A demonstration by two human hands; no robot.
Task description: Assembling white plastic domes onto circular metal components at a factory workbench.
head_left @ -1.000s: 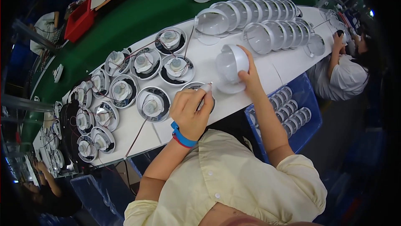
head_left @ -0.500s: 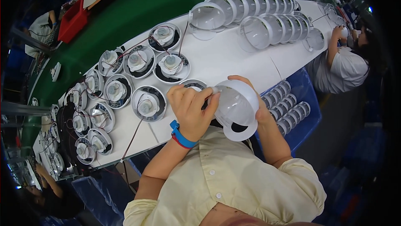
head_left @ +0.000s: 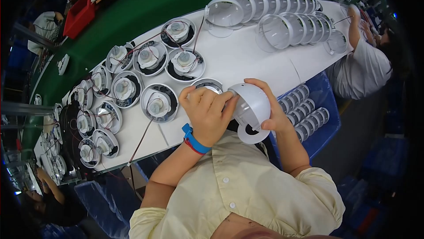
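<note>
A glossy white dome-shaped shell (head_left: 257, 100), with a ring-like lip and a dark opening at its lower end, is held in front of my chest. My right hand (head_left: 274, 110) grips it from the right, fingers behind and thumb on its outer side. My left hand (head_left: 209, 111), above a blue wristband (head_left: 194, 139), is closed with its fingertips pinched at the shell's left rim. Whether a small part is between those fingertips is hidden. Just behind the left hand lies a round white unit (head_left: 208, 83), partly covered.
Several round white units with wires (head_left: 159, 103) cover the left of the white table (head_left: 234, 58). Nested rows of white shells (head_left: 276, 31) stand at the far right. A blue bin (head_left: 332, 111) with several white rings is at right. A red bin (head_left: 79, 18) sits far left. Co-workers are nearby.
The shell has turned in my hands, showing more of its outer side and less of its inside. My right thumb has come round onto the shell's outer side. The left hand stays at the rim.
</note>
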